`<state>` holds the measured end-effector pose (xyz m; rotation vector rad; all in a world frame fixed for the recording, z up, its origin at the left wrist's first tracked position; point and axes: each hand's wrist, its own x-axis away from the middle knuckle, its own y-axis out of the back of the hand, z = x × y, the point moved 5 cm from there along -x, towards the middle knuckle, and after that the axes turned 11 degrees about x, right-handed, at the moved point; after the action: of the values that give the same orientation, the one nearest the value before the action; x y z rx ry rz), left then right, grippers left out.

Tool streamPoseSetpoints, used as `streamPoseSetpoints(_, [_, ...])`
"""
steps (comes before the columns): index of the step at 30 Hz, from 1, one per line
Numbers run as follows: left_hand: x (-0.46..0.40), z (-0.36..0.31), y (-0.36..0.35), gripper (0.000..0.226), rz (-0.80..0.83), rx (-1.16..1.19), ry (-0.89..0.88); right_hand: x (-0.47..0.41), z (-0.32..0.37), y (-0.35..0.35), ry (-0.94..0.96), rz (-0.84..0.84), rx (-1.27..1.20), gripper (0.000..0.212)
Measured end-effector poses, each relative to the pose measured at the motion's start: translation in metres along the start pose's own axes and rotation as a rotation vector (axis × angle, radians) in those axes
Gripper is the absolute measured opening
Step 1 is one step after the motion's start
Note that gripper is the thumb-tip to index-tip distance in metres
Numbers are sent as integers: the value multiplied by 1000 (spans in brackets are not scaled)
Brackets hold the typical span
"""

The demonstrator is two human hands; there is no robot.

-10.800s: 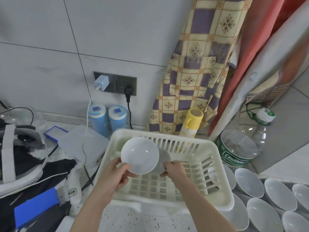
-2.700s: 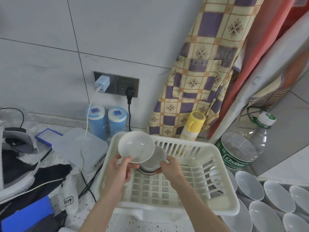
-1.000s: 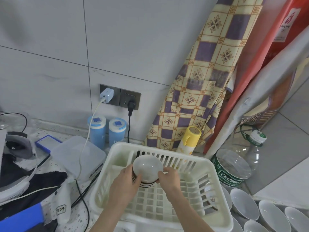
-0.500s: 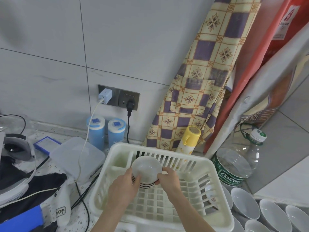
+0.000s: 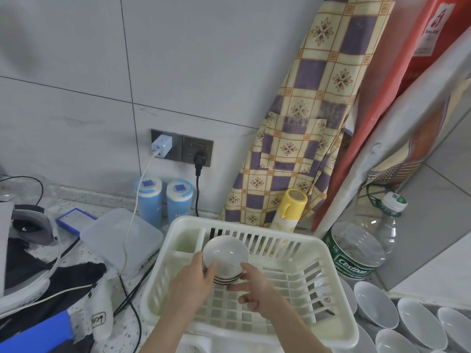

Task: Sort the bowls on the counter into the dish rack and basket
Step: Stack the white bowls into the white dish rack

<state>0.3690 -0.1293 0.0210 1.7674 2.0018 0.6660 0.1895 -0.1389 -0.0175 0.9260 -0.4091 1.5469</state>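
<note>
Here, at the far left of the speckled table (image 5: 76, 200) lie a grey headset (image 5: 28, 225) and dark cloth, then a clear lidded box (image 5: 119, 235) crossed by a white charging cable (image 5: 132, 200). Two blue canisters (image 5: 163, 200) stand against the tiled wall under the socket plate (image 5: 182, 151). The white dish rack (image 5: 293, 253) sits in the middle, with a yellow-capped bottle (image 5: 288, 210) and a checked apron (image 5: 300, 149) behind it. Over the rack's floor, toward its rear left, is a small stack of bowls (image 5: 225, 258), tilted so the top bowl's hollow faces the camera; dark bands ring the lower rims. The left hand (image 5: 193, 281) grips the stack's left side, fingers curled round it. The right hand (image 5: 254, 286) touches the stack's lower right edge with thumb and forefinger, its other fingers loosely bent. Right of the rack lies a large clear water bottle (image 5: 362, 245), and below it a cluster of white bowls (image 5: 397, 317) rests on the table.
</note>
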Motion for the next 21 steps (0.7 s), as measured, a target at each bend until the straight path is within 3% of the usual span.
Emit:
streamPoseSetpoints(9, [-1, 1, -1, 41, 17, 62, 30, -1, 4, -10, 38, 41, -109, 22])
streamPoseSetpoints(21, [-2, 4, 5, 35, -17, 55, 80, 37, 8, -2, 91, 43, -110, 28])
